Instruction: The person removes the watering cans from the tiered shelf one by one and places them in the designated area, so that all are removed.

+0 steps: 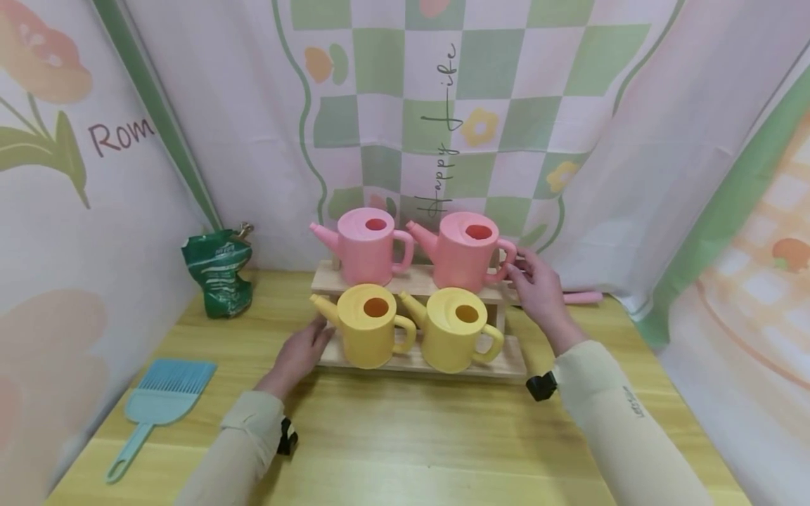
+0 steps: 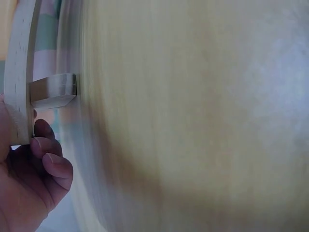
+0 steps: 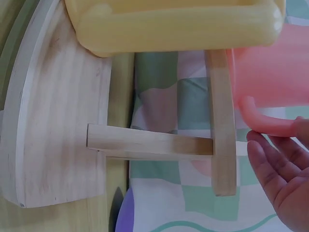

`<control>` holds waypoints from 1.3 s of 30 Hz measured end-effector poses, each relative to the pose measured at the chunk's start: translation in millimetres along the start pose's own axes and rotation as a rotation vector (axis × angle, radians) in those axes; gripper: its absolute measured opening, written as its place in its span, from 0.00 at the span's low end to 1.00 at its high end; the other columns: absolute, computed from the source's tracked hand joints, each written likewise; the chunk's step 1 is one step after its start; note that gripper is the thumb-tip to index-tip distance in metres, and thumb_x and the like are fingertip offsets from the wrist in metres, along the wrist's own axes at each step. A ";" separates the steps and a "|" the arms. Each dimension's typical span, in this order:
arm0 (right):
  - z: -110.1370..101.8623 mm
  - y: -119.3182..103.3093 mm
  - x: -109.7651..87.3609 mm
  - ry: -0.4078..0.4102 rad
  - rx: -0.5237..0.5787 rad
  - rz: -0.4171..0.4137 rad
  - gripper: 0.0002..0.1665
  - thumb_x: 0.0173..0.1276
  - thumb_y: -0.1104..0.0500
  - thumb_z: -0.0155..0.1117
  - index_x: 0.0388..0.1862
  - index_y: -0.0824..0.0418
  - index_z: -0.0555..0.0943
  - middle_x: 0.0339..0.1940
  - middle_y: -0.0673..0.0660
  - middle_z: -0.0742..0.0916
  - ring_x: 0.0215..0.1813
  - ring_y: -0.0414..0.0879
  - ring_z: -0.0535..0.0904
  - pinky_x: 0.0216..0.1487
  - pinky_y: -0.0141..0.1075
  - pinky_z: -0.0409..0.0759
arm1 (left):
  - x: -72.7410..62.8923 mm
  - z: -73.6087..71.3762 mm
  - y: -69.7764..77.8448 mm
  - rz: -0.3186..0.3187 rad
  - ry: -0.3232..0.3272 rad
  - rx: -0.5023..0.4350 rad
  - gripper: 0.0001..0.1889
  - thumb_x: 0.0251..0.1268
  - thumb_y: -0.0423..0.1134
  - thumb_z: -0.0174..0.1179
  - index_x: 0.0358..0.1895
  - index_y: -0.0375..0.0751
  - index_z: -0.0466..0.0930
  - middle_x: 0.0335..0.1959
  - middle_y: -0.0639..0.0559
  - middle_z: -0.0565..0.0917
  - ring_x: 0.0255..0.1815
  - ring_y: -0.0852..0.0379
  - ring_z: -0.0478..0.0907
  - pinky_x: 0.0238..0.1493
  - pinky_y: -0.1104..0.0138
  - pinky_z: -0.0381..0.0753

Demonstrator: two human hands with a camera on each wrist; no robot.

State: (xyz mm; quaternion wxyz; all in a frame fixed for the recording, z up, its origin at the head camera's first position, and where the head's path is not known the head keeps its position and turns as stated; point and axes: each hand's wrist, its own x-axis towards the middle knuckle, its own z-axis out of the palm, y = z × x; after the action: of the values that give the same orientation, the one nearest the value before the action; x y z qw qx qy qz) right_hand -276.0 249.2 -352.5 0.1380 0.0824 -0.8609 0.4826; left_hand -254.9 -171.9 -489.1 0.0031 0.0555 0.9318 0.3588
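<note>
A two-tier wooden stand point(image 1: 329, 278) bears watering cans on both steps. On the upper step are a pink watering can point(image 1: 367, 253) and a deeper pink watering can point(image 1: 465, 256). A deeper yellow watering can point(image 1: 368, 334) and a paler yellow watering can point(image 1: 452, 337) stand below, all spouts to the left. My left hand point(image 1: 302, 351) grips the left end of the lower step; in the left wrist view its fingers point(image 2: 57, 169) curl at the board's end. My right hand point(image 1: 538, 288) pinches the handle of the deeper pink can, its fingertips by the handle in the right wrist view.
A crumpled green packet point(image 1: 221, 274) stands at the back left of the wooden table point(image 1: 405, 436). A blue-green dustpan-like brush point(image 1: 161, 400) lies at the left. Behind the right hand a pink stick-like handle point(image 1: 583, 298) shows. Printed curtains point(image 1: 253, 126) surround the table.
</note>
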 end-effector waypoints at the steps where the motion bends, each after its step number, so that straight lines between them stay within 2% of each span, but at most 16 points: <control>1: 0.3 0.4 0.3 0.006 -0.002 -0.005 0.22 0.79 0.58 0.49 0.67 0.64 0.70 0.58 0.69 0.81 0.57 0.59 0.79 0.52 0.45 0.83 | -0.2 0.1 0.3 -0.002 0.000 0.001 0.32 0.76 0.61 0.40 0.77 0.50 0.56 0.72 0.43 0.66 0.70 0.40 0.65 0.69 0.44 0.62; 10: 2.8 3.5 1.0 0.020 0.002 -0.051 0.17 0.77 0.63 0.50 0.60 0.69 0.71 0.54 0.70 0.81 0.51 0.60 0.81 0.47 0.34 0.84 | -1.2 -0.2 1.5 -0.011 -0.005 -0.007 0.34 0.76 0.61 0.40 0.76 0.47 0.56 0.72 0.42 0.66 0.70 0.39 0.64 0.69 0.44 0.62; 18: 2.2 7.5 -1.9 0.063 0.021 -0.048 0.15 0.77 0.63 0.50 0.57 0.70 0.72 0.51 0.71 0.82 0.48 0.61 0.83 0.44 0.32 0.84 | -1.1 0.2 1.8 -0.008 -0.002 -0.007 0.34 0.75 0.62 0.40 0.75 0.46 0.58 0.71 0.41 0.67 0.69 0.39 0.65 0.69 0.44 0.63; 26: -7.2 6.7 -7.3 0.130 0.009 -0.055 0.19 0.77 0.60 0.51 0.60 0.71 0.71 0.51 0.71 0.83 0.47 0.61 0.84 0.43 0.30 0.84 | -0.1 0.4 0.0 0.006 0.010 0.004 0.34 0.75 0.63 0.39 0.74 0.44 0.60 0.70 0.40 0.68 0.68 0.38 0.66 0.68 0.44 0.64; 29: -12.0 5.3 -9.6 0.160 0.014 -0.045 0.18 0.77 0.59 0.52 0.59 0.70 0.72 0.51 0.70 0.84 0.46 0.54 0.85 0.44 0.31 0.84 | -0.5 0.5 0.6 0.009 0.009 0.001 0.34 0.75 0.62 0.39 0.74 0.44 0.60 0.70 0.40 0.68 0.68 0.38 0.67 0.68 0.45 0.64; 34: -20.6 2.8 -14.0 0.197 0.005 -0.017 0.19 0.77 0.57 0.51 0.60 0.68 0.71 0.52 0.69 0.83 0.41 0.36 0.84 0.45 0.29 0.83 | -1.7 0.3 0.8 0.004 0.010 -0.004 0.33 0.76 0.61 0.40 0.74 0.45 0.60 0.70 0.40 0.69 0.68 0.38 0.67 0.67 0.44 0.64; 39: -28.6 2.6 -18.6 0.225 0.005 -0.003 0.19 0.77 0.57 0.51 0.60 0.68 0.71 0.52 0.68 0.83 0.38 0.30 0.81 0.43 0.27 0.83 | -2.3 0.5 1.7 -0.007 0.009 -0.013 0.33 0.76 0.61 0.41 0.74 0.46 0.60 0.70 0.40 0.68 0.68 0.38 0.66 0.68 0.44 0.64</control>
State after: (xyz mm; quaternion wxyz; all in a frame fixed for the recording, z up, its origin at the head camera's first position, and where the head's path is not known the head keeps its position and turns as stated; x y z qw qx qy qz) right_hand -254.5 275.2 -346.3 0.2344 0.0295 -0.8387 0.4907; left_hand -252.4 -170.6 -488.4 0.0006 0.0507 0.9296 0.3650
